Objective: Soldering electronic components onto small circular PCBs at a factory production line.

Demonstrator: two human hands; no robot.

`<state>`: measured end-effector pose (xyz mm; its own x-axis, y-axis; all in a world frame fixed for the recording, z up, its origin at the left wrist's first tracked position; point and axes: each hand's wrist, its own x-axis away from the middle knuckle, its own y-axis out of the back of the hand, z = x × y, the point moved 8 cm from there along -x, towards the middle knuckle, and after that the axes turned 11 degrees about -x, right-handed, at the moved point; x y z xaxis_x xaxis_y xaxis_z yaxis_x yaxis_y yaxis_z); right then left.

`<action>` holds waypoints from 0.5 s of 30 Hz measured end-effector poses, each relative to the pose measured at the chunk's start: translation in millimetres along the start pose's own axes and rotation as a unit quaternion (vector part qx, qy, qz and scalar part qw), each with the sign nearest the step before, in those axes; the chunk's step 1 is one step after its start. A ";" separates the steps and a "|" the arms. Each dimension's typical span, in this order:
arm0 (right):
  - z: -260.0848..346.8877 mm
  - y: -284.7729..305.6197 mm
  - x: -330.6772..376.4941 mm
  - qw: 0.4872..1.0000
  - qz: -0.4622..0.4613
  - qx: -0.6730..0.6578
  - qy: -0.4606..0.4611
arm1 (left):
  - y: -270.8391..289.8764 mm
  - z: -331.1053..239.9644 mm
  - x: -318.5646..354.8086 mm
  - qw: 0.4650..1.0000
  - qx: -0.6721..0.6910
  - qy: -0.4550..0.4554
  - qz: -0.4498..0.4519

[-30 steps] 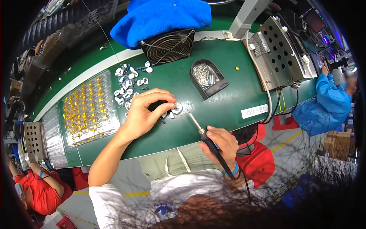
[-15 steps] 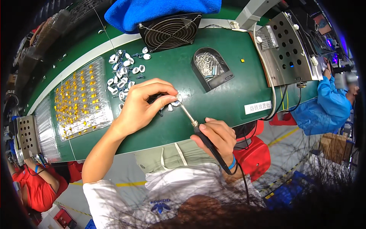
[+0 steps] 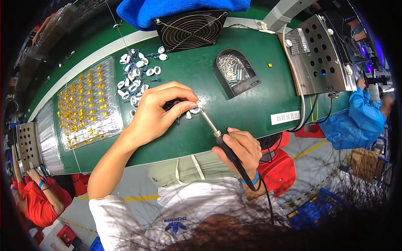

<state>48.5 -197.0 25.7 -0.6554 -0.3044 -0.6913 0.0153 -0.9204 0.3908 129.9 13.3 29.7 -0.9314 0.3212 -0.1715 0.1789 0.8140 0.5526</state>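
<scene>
My left hand (image 3: 155,111) pinches a small white oval part (image 3: 194,111) between thumb and forefinger, just above the green table. Its underside and any wires at it are mostly covered by my fingers. In my right hand (image 3: 246,151) is a soldering iron (image 3: 209,121), gripped like a pen by its black handle. The iron's tip meets the part at my left fingertips; whether it touches is too small to tell. Another small white piece lies under my left fingers. Left of that hand spreads a pile of white oval parts with dark blue wires (image 3: 136,74).
A black fan (image 3: 190,31) with a blue cloth (image 3: 180,9) stands at the back. Right of centre sits a black bin of small metal pieces (image 3: 234,71). Clear trays with yellow-taped pieces (image 3: 90,104) lie left. A perforated metal box (image 3: 318,54) stands right. Co-workers sit at both sides.
The view has shifted slightly. My hands keep their grips, with the iron's tip still at the part. At far left, the co-worker in red has moved their arms.
</scene>
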 end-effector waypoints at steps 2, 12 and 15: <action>-0.2 -0.5 -0.3 1.000 0.006 0.002 0.000 | -0.2 0.1 -0.1 1.000 0.003 0.000 0.001; 0.4 -2.5 -1.5 1.000 0.014 0.013 0.001 | -0.7 -1.3 -0.6 1.000 -0.008 -0.002 0.001; -0.9 0.6 1.1 1.000 0.004 -0.001 0.002 | -0.7 -0.9 -0.5 1.000 -0.008 -0.002 0.001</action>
<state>48.5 -198.1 24.7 -0.6520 -0.3119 -0.6911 0.0221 -0.9189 0.3938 130.0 12.1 30.2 -0.9301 0.3241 -0.1730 0.1754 0.8056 0.5659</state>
